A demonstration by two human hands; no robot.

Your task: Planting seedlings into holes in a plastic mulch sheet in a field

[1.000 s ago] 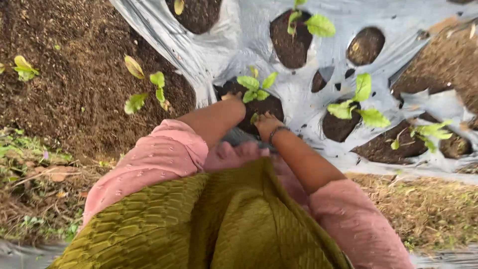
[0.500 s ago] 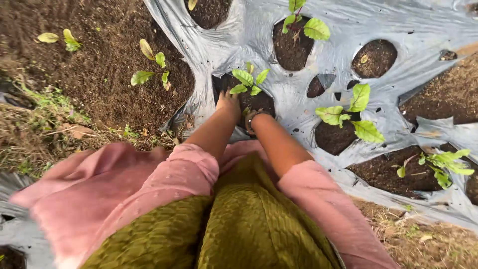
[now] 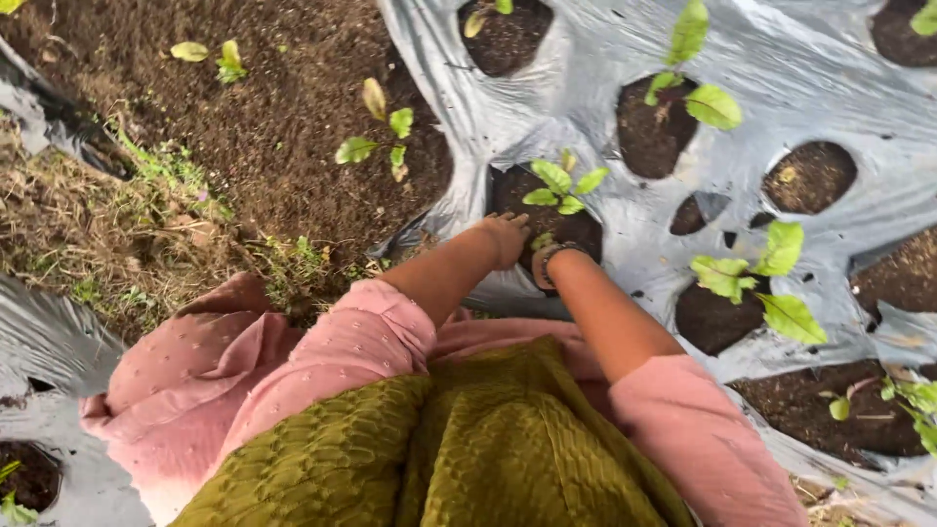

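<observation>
Hugging seedling (image 3: 560, 185): left hand (image 3: 508, 237), right hand (image 3: 543, 262)

Seedling (image 3: 561, 185) in sheet (image 3: 625, 107) hole; hands (image 3: 527, 249) at near rim; bare soil (image 3: 283, 127) left

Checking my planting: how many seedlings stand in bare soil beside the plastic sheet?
2: one yellowish-green seedling at upper left, one green seedling beside the grey plastic sheet. Others may be cropped.
</observation>
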